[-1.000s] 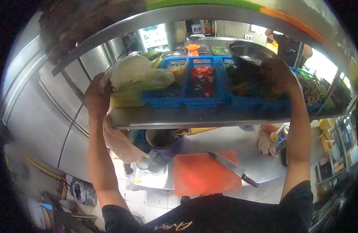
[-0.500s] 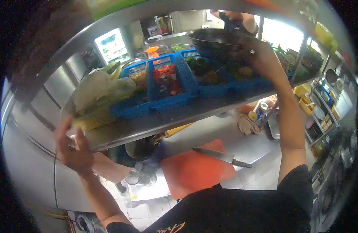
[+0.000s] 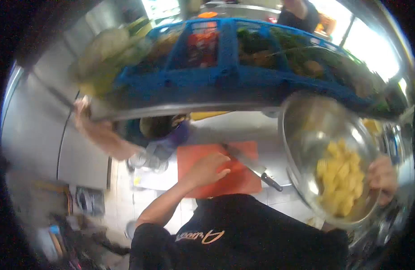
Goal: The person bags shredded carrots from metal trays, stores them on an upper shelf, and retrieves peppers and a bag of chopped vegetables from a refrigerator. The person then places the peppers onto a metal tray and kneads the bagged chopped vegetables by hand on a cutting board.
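In my right hand [image 3: 382, 180] is the rim of a large shiny metal bowl [image 3: 302, 135], which tilts toward me at the right. Yellow cut chunks [image 3: 340, 177] lie in it; I cannot tell what food they are. Over the red cutting board [image 3: 243, 180], my left hand [image 3: 212, 168] holds nothing, its thumb and fingers apart. A knife [image 3: 250, 164] with a dark handle lies across the board's right side, the handle reaching past its edge.
Blue crates [image 3: 227, 72] of vegetables stand on a metal shelf [image 3: 194, 108] above the counter. Another person's forearm [image 3: 111, 141] reaches toward the shelf's left end. A clear glass-like container [image 3: 147, 159] sits left of the board. A further person [image 3: 299, 15] stands beyond the crates.
My right hand has brought the bowl down from above the crates to the right, and the yellow chunks now show. My left hand has moved from the shelf's left end to over the board.
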`<state>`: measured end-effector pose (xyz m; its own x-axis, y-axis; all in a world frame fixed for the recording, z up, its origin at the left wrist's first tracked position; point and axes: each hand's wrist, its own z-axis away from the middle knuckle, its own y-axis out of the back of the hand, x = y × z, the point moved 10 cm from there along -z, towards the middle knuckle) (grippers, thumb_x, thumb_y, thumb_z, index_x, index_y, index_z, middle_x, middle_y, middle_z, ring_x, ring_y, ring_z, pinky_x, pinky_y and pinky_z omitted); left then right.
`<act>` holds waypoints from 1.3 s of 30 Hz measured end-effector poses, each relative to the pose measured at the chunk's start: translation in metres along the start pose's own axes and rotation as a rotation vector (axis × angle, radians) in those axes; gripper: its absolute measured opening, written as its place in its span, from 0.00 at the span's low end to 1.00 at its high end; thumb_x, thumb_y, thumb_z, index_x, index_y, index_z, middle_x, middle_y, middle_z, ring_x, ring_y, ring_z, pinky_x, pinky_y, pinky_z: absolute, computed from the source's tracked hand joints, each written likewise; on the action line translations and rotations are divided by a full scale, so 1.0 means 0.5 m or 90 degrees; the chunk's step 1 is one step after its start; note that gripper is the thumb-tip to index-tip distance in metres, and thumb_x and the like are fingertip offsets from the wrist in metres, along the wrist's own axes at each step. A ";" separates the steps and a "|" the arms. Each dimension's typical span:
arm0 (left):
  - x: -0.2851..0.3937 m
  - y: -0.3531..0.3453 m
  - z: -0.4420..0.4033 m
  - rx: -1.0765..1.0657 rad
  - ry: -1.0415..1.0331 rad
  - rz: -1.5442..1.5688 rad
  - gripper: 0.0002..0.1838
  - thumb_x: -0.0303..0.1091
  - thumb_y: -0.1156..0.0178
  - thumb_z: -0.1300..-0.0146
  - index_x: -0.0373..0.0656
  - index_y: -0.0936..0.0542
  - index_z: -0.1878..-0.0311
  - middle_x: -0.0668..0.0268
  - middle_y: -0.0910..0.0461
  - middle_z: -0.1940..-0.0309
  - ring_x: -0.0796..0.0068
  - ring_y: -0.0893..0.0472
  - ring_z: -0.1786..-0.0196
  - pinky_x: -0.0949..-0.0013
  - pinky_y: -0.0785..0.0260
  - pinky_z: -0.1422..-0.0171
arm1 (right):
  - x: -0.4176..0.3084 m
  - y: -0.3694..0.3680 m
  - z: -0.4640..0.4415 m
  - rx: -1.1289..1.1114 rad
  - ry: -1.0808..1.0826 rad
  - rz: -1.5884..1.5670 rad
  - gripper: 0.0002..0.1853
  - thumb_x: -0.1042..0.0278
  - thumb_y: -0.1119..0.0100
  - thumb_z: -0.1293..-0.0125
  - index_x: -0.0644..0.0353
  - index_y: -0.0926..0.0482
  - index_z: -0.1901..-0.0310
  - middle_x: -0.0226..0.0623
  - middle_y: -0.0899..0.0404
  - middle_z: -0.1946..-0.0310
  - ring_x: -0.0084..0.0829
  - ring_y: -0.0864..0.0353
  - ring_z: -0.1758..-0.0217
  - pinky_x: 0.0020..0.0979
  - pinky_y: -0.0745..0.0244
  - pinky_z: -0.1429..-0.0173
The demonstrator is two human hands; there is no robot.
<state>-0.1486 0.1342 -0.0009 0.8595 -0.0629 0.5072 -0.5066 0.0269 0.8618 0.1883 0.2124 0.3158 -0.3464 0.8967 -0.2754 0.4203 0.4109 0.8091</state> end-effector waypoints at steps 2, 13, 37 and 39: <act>-0.036 -0.094 0.051 0.002 0.065 0.007 0.31 0.44 0.36 0.50 0.42 0.30 0.42 0.51 0.32 0.43 0.54 0.34 0.38 0.58 0.42 0.35 | 0.060 -0.089 0.003 -0.042 -0.115 -0.056 0.11 0.61 0.47 0.45 0.60 0.22 0.68 0.39 0.21 0.67 0.39 0.23 0.61 0.40 0.30 0.57; -0.097 -0.158 0.246 0.153 0.279 -0.251 0.34 0.49 0.32 0.59 0.68 0.27 0.43 0.61 0.36 0.38 0.54 0.35 0.39 0.48 0.40 0.41 | 0.484 -0.600 0.195 0.048 -0.397 0.250 0.15 0.72 0.50 0.39 0.63 0.24 0.51 0.46 0.25 0.48 0.45 0.27 0.45 0.41 0.39 0.37; -0.306 -0.083 1.165 0.403 0.834 0.188 0.26 0.44 0.41 0.45 0.45 0.28 0.44 0.55 0.25 0.55 0.54 0.25 0.50 0.55 0.32 0.46 | -0.282 -1.400 -0.648 -0.616 0.079 -0.258 0.22 0.65 0.37 0.46 0.60 0.26 0.48 0.47 0.25 0.51 0.47 0.27 0.46 0.38 0.33 0.41; -0.332 -0.068 1.196 0.439 0.827 0.193 0.27 0.45 0.41 0.44 0.45 0.29 0.43 0.55 0.25 0.55 0.54 0.25 0.50 0.56 0.32 0.45 | -0.282 -1.444 -0.673 -0.637 0.089 -0.229 0.22 0.64 0.38 0.45 0.60 0.25 0.49 0.46 0.25 0.51 0.47 0.27 0.47 0.38 0.32 0.42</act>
<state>-0.3145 -0.4531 -0.1197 -0.0080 0.7737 0.6335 -0.2854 -0.6089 0.7401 -0.3486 -0.2663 -0.0549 -0.4331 0.6967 -0.5719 -0.5820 0.2684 0.7676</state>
